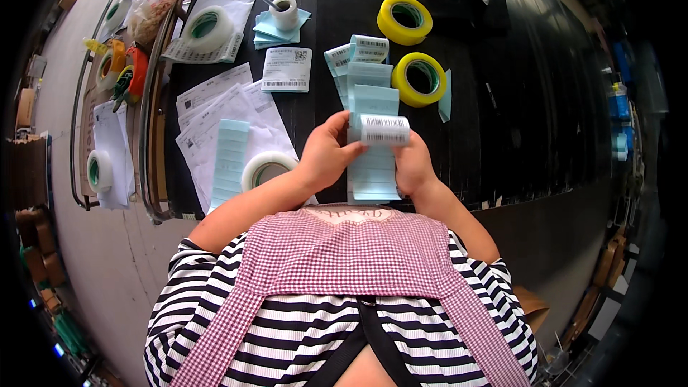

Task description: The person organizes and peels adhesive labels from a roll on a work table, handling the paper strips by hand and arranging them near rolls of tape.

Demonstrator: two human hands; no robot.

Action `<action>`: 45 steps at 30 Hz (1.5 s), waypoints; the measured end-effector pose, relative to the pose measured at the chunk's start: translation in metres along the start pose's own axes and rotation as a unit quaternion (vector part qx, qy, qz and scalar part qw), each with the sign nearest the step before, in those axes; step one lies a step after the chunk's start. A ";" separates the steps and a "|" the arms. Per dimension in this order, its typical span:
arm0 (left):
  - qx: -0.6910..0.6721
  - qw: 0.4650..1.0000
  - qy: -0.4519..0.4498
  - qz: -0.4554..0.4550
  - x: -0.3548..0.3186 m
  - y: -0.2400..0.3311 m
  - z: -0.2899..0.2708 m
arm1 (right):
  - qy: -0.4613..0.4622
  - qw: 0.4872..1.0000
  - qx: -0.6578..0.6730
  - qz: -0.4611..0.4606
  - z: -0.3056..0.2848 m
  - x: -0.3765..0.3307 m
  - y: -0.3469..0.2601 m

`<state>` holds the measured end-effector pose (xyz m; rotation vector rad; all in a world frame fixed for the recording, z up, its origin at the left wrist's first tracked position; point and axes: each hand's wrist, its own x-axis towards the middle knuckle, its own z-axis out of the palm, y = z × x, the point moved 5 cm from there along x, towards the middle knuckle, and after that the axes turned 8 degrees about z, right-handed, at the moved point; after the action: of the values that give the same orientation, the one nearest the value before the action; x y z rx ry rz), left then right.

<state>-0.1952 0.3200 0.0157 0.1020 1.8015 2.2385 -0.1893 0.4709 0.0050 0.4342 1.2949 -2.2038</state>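
A long folded strip of pale blue labels (pixel 373 100) runs from the table's middle toward me. My left hand (pixel 326 154) pinches its left edge, thumb on top. My right hand (pixel 412 165) holds its right side, where one white barcoded label (pixel 384 130) curls up off the strip. The lower end of the strip (pixel 373 185) hangs between both hands near the table's front edge. Both forearms come in from below.
Two yellow tape rolls (pixel 405 20) (pixel 419 79) lie right of the strip. A clear tape roll (pixel 265 168), white papers (pixel 229 111) and another blue label strip (pixel 229 161) lie at left. A small white roll (pixel 285 13) sits on blue sheets. A wire cart (pixel 115 100) stands far left.
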 end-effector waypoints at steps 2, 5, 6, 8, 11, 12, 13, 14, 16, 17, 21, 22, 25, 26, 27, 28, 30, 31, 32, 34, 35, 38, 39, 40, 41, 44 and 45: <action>-0.023 1.000 -0.009 0.008 -0.001 -0.005 0.007 | 0.078 0.990 -0.112 -0.022 -0.005 -0.007 -0.010; 0.008 0.994 -0.095 -0.058 0.001 0.008 0.014 | 0.036 0.987 -0.113 -0.107 -0.047 -0.011 -0.028; -0.008 0.997 -0.059 -0.054 0.003 -0.001 0.001 | 0.007 0.993 -0.063 -0.099 -0.051 -0.019 -0.040; -0.039 0.996 0.038 -0.074 0.009 -0.014 -0.023 | 0.008 0.998 0.016 -0.058 -0.061 -0.028 -0.059; -0.111 0.971 0.149 -0.152 0.017 -0.032 -0.046 | 0.064 0.987 -0.131 -0.069 -0.071 -0.002 -0.049; -0.103 0.969 0.149 -0.169 0.020 -0.035 -0.046 | 0.069 0.978 -0.186 -0.069 -0.065 0.007 -0.041; -0.102 0.970 0.147 -0.166 0.023 -0.035 -0.042 | 0.086 0.940 -0.321 -0.074 -0.065 0.020 -0.032; -0.098 0.971 0.150 -0.161 0.027 -0.034 -0.036 | 0.129 0.924 -0.351 -0.075 -0.071 0.029 -0.021; -0.101 0.969 0.156 -0.162 0.034 -0.034 -0.031 | 0.226 0.860 -0.447 -0.094 -0.056 0.031 -0.022; -0.100 0.970 0.157 -0.159 0.039 -0.033 -0.029 | 0.285 0.805 -0.508 -0.112 -0.050 0.026 -0.027; -0.109 0.968 0.131 -0.185 0.059 -0.030 -0.019 | 0.298 0.673 -0.639 -0.223 -0.036 0.025 -0.024; -0.107 0.964 0.145 -0.195 0.063 -0.034 -0.018 | 0.298 0.693 -0.628 -0.190 -0.031 0.025 -0.024; -0.083 0.964 0.144 -0.209 0.073 -0.028 -0.011 | 0.310 0.696 -0.627 -0.164 -0.026 0.034 -0.024; -0.060 0.966 0.132 -0.212 0.076 -0.024 -0.008 | 0.299 0.697 -0.631 -0.162 -0.023 0.036 -0.026; -0.060 0.967 0.132 -0.210 0.080 -0.028 -0.011 | 0.299 0.697 -0.631 -0.165 -0.020 0.040 -0.026; -0.028 0.972 0.117 -0.202 0.085 -0.036 -0.015 | 0.300 0.695 -0.634 -0.156 -0.020 0.045 -0.024; 0.007 0.976 0.101 -0.192 0.090 -0.041 -0.022 | 0.303 0.689 -0.642 -0.145 -0.019 0.048 -0.026; 0.096 0.975 0.076 -0.184 0.091 -0.037 -0.024 | 0.304 0.691 -0.640 -0.147 -0.020 0.048 -0.027; 0.185 0.966 0.050 -0.175 0.092 -0.034 -0.026 | 0.301 0.698 -0.628 -0.168 -0.021 0.046 -0.029; 0.271 0.953 0.083 -0.109 0.089 -0.031 -0.033 | 0.301 0.704 -0.614 -0.191 -0.023 0.038 -0.034; 0.350 0.928 0.117 -0.043 0.090 -0.023 -0.039 | 0.294 0.708 -0.611 -0.200 -0.024 0.032 -0.037; 0.331 0.938 0.098 -0.020 0.114 -0.011 -0.058 | 0.301 0.673 -0.633 -0.238 -0.019 0.011 -0.074; 0.319 0.942 0.103 -0.025 0.125 -0.009 -0.062 | 0.318 0.638 -0.643 -0.279 -0.018 0.007 -0.088; 0.425 0.897 0.120 -0.010 0.136 0.003 -0.060 | 0.316 0.602 -0.662 -0.317 -0.018 0.006 -0.099; 0.423 0.898 0.118 -0.010 0.146 0.007 -0.057 | 0.311 0.563 -0.678 -0.355 -0.017 0.005 -0.107; 0.555 0.826 0.088 -0.044 0.173 0.007 -0.054 | 0.291 0.561 -0.683 -0.365 -0.027 0.024 -0.120; 0.554 0.827 0.086 -0.044 0.179 0.007 -0.052 | 0.288 0.570 -0.677 -0.366 -0.034 0.033 -0.126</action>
<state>-0.3804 0.3140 -0.0087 0.0262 2.8692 0.8768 -0.2908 0.5397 0.0592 -0.1137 3.4220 -0.6853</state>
